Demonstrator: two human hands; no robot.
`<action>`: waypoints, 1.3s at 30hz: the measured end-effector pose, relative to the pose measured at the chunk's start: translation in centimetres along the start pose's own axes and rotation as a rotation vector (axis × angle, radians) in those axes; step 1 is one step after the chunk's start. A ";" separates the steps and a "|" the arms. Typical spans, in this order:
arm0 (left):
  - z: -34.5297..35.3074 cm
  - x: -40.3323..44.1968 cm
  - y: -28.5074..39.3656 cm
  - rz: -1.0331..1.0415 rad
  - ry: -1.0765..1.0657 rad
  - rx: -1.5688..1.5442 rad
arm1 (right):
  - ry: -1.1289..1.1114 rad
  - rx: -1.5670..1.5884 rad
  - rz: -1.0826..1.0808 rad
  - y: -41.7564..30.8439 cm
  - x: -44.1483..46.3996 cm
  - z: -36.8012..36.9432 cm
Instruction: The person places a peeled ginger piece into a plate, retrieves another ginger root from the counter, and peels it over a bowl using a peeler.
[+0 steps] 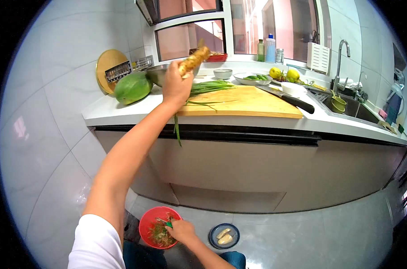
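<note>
Raised above the counter's left part, my left hand [176, 87] is closed around a knobby yellow-brown root [194, 60]; its exact kind is unclear. Behind and below that hand, long green scallions [208, 88] lie on a wooden cutting board [257, 103], some hanging over the front edge. Down near the floor, my right hand [183, 231] grips a green-handled peeler [169, 223] over a red basin [146, 223]. Stringy green and brown scraps [161, 235] lie inside the basin. To its right, a dark blue plate [211, 236] holds pale peeled pieces [224, 238].
A knife [293, 99] with a black handle rests on the board's right side. A green melon [133, 88] and a metal bowl [156, 74] stand at the counter's left. The sink [367, 111] is at right, with yellow fruit [293, 75] nearby. Cabinet fronts [230, 166] rise behind the basin.
</note>
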State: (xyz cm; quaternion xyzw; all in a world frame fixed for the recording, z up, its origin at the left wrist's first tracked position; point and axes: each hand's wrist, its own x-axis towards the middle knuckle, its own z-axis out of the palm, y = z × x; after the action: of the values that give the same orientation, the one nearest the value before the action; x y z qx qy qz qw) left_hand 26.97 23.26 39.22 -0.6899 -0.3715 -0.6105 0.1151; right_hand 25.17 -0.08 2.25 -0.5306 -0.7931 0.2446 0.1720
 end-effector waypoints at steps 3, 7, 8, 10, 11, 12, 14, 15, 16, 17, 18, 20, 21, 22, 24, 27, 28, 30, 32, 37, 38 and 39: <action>-4.4 -1.3 0.1 -0.008 0.075 -0.277 | 0.019 -0.046 -0.021 -0.2 0.2 0.3; -13.7 -8.6 1.9 -0.295 0.019 -0.684 | 0.031 0.002 -0.040 -1.0 0.2 1.5; -16.0 -11.2 1.9 -0.399 -0.006 -0.716 | 0.034 0.023 -0.050 -0.9 0.3 2.0; -20.0 -17.1 1.3 -0.687 0.001 -0.802 | -0.014 0.030 -0.038 -1.5 0.0 2.2; -22.0 -20.5 0.2 -0.802 -0.006 -0.811 | -0.039 0.046 -0.011 -1.7 -0.1 2.3; -23.7 -24.0 -0.9 -0.910 -0.009 -0.818 | -0.049 0.059 -0.015 -2.1 -0.1 2.2; -25.9 -31.0 -2.0 -1.039 0.030 -0.657 | -0.072 0.073 -0.011 -2.5 0.0 3.3; -27.1 -33.7 -2.2 -1.094 -0.024 -0.654 | -0.036 0.160 0.006 -2.8 0.3 3.9; -28.1 -36.3 -2.6 -1.149 -0.075 -0.655 | 0.000 0.243 0.024 -2.9 0.6 4.8; -28.7 -38.2 -2.8 -1.262 -0.032 -0.692 | 0.056 0.359 0.000 -2.9 0.8 5.7; -29.2 -39.6 -2.9 -1.375 0.020 -0.726 | 0.041 0.357 0.009 -2.9 1.1 6.0; -29.9 -41.1 -3.9 -1.513 -0.020 -0.780 | -0.081 0.688 -0.015 -2.8 2.3 6.5; -30.0 -41.5 -4.8 -1.536 -0.050 -0.753 | -0.131 0.808 0.088 -3.0 2.7 7.5; -30.0 -41.9 -5.7 -1.554 -0.079 -0.728 | -0.143 0.806 0.090 -3.1 2.9 8.0; -30.3 -42.9 -8.0 -1.557 -0.139 -0.750 | -0.186 1.101 0.218 -2.9 3.6 8.3; -29.4 -41.6 -8.7 -1.571 -0.187 -0.767 | -0.181 1.250 0.298 -4.5 3.0 4.8; -29.5 -42.2 -9.7 -1.580 -0.222 -0.833 | -0.127 1.329 0.308 -4.6 3.2 4.5; -29.4 -42.5 -10.7 -1.604 -0.262 -0.936 | -0.086 1.362 0.316 -3.9 4.0 5.6; -29.1 -44.1 -12.2 -1.589 -0.318 -0.976 | -0.079 1.459 0.352 -3.6 4.5 6.0; -28.6 -45.5 -12.5 -1.708 -0.245 -1.049 | -0.089 1.415 0.392 -3.8 5.4 6.2; -28.7 -45.6 -12.6 -1.736 -0.256 -1.051 | -0.098 1.416 0.402 -3.8 5.3 6.2; -28.7 -45.6 -12.7 -1.759 -0.271 -1.054 | -0.122 1.414 0.392 -4.0 5.4 6.0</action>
State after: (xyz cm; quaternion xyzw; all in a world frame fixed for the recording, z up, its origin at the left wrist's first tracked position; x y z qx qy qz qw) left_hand -2.07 -2.47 -0.28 -0.2005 -0.4398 -0.4813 -0.7312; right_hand 16.92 2.42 -0.32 -0.4105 -0.3447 0.7530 0.3818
